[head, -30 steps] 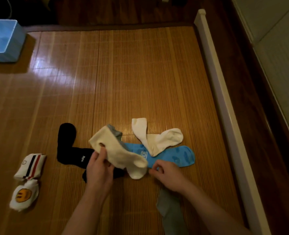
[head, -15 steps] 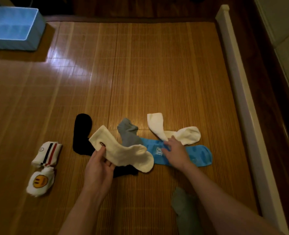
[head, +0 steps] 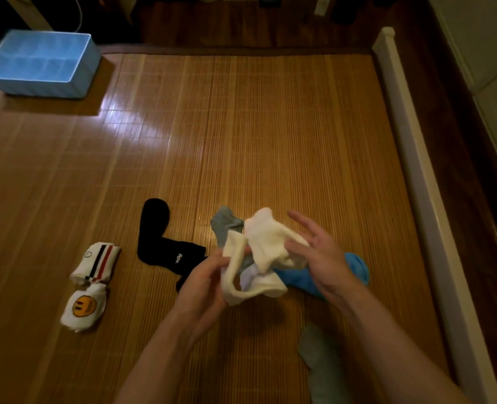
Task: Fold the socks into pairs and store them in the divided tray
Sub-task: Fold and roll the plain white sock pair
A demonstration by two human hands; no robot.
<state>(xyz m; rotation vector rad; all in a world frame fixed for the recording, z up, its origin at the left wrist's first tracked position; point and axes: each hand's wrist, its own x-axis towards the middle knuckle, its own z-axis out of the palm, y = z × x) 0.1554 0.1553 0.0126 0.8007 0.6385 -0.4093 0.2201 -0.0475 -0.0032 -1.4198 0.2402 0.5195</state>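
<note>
Left forearm [head: 159, 354] enters from 6 o'clock, angled toward 1 o'clock. Left hand [head: 203, 279] curled, thumb and fingertips pinching lower cream sock [head: 235, 287].

Right forearm [head: 392, 342] enters from 5 o'clock, angled toward 11 o'clock. Right hand [head: 327, 258] palm turned toward 9 o'clock, fingers [head: 301, 218] spread, nearly straight, thumb pinching upper cream sock [head: 267, 237].

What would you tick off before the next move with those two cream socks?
1. Both cream socks off the mat: ok; the left hand grips the first cream sock, and the second cream sock lies against the right hand.
2. Right hand's hold secure: cannot tell; its fingers are straight.
3. Socks lined up for folding: not ok; crumpled and crossed.
4. Divided tray in sight and uncovered: ok, far left.
5. Folded bundles out of the way: ok; striped bundle and smiley bundle lie to the left.
</note>
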